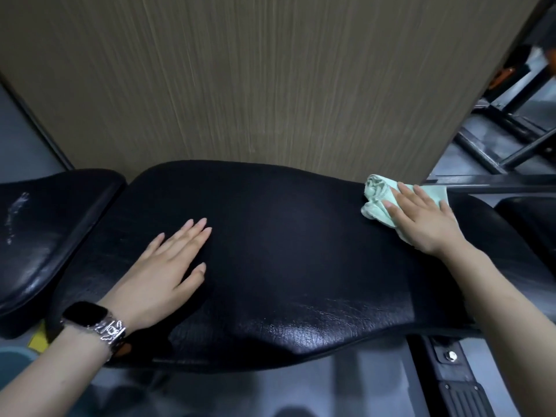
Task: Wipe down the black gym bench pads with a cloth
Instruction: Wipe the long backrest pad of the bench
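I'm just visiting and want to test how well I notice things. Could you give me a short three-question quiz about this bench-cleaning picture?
1. True or false: the left hand lies flat and empty on the large black pad.
2. Which hand presses on the green cloth? A) left B) right C) both
3. Fill in: the white scuff marks show on the smaller pad at the ____ side of the picture.

Key
1. True; its fingers are spread on the pad, with a watch on that wrist.
2. B; the right hand covers the cloth near the pad's far right edge.
3. Left.
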